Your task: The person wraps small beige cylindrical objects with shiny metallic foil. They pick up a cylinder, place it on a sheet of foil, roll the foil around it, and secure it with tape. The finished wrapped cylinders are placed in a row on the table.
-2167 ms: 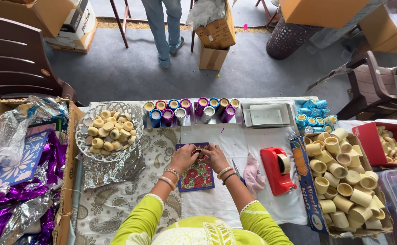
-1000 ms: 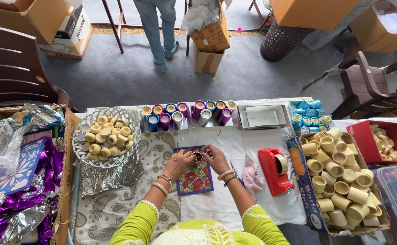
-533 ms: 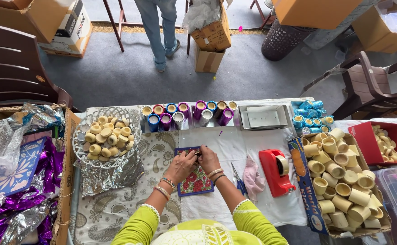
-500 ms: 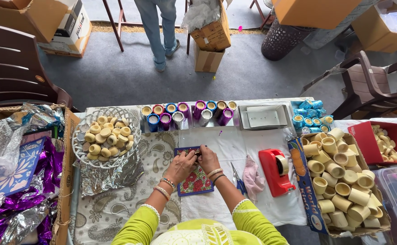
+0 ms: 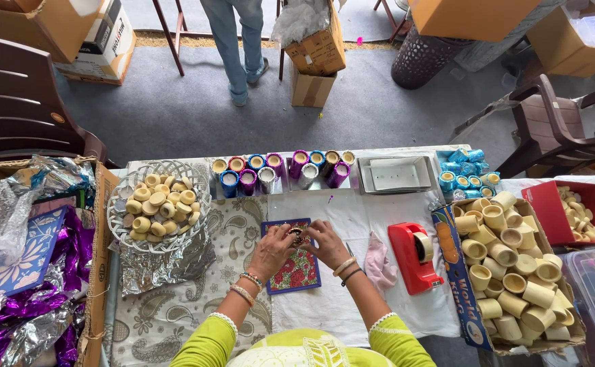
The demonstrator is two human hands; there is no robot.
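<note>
Big cardboard box (image 5: 508,333) of plain tan cups on the right runs off the bottom edge, and the purple foil pile (image 5: 19,319) on the left is cropped too. Mid-table, a blue-edged floral tile (image 5: 297,270) is half covered by both hands. Left hand (image 5: 270,250) and right hand (image 5: 324,241) meet over it, fingertips pinched on a small round cup (image 5: 298,236). It's mostly hidden, just a dark, shiny-looking bit showing, colour hard to call.
</note>
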